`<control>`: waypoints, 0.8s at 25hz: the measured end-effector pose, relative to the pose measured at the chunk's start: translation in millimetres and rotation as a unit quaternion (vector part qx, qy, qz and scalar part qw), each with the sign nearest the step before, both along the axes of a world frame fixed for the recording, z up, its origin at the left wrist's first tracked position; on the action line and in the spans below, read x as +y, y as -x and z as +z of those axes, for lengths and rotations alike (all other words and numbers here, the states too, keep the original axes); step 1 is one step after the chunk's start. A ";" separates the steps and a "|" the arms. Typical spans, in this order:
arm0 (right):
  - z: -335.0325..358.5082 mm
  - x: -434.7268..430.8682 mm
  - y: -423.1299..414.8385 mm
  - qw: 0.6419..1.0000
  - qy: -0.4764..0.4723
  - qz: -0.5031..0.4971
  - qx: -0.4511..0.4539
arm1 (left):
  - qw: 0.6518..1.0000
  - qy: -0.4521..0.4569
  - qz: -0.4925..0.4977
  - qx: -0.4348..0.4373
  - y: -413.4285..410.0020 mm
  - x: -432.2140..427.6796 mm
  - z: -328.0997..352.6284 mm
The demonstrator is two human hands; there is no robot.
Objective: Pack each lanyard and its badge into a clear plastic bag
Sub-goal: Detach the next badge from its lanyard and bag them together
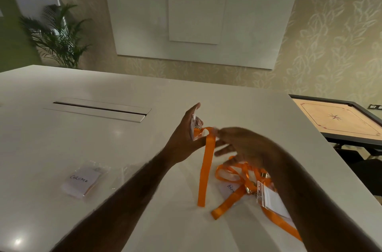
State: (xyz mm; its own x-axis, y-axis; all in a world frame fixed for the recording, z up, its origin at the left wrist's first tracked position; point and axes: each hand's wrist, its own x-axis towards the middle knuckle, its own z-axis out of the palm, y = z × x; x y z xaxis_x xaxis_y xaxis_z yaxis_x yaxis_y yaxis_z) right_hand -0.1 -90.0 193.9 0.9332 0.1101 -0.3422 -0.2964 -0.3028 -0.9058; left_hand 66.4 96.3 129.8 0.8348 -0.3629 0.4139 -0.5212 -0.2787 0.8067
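- White table (82,148) fills most of my feed; a whiteboard (144,24) hangs on the patterned wall at twelve o'clock, a potted plant (57,35) stands at ten, a carrom board (339,119) sits off the table's edge at three, and a cable hatch (97,109) is set into the top at eleven.
- Done, by my reading: one packed bag (82,180), its insert lettered CHROME, lies flat at eight o'clock from the hands and well apart from them; a sliver of orange at its edge tells me a strap is inside.
- In hand now: the left hand (186,138) is raised over the middle of the table, thumb up, fingers curled round a clear badge (196,127); the orange lanyard (205,169) clipped to it arches over at the top and drops straight to the tabletop at six o'clock.
- The right hand (244,148) is just beside it at three o'clock; motion blur smears it, but it seems to pinch the top of the strap between thumb and forefinger, the other fingers spread loose.
- I judge this the gathering step, strap being folded against badge; neither hand has a bag, so bagging this set is not yet done.
- Left to do: a heap (237,175) of orange straps at four o'clock, partly under the right forearm, with a second badge (272,200) and a loose card (229,188) beginning "Be"; how many sets it holds I cannot tell.
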 end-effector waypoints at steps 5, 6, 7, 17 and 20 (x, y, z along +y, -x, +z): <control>-6.8 8.1 6.6 0.997 -0.009 0.012 -0.080 | 1.000 0.014 -0.001 0.008 -4.5 -2.4 -3.5; -3.3 9.3 4.3 0.993 0.009 -0.007 -0.115 | 1.000 0.023 -0.001 0.013 -5.2 -2.7 -3.2; 0.7 10.7 2.0 0.989 0.020 -0.027 -0.143 | 1.000 0.025 -0.002 0.014 -6.5 -2.3 -2.4; 18.8 46.1 -22.0 0.949 0.211 -0.085 -0.218 | 0.998 -0.021 -0.067 -0.008 -2.7 -12.3 -2.2; 7.7 48.1 -30.2 0.909 0.347 -0.076 -0.220 | 0.996 -0.024 -0.080 -0.032 -2.6 -14.2 -0.6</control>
State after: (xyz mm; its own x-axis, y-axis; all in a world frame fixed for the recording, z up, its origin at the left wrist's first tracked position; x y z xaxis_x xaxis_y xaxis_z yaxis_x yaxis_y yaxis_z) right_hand 30.1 -41.9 201.6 0.9829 -0.1312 0.1292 -0.0382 -0.8316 -0.5540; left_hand 69.0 82.1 129.2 0.7376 -0.5100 0.4427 -0.6114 -0.2258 0.7584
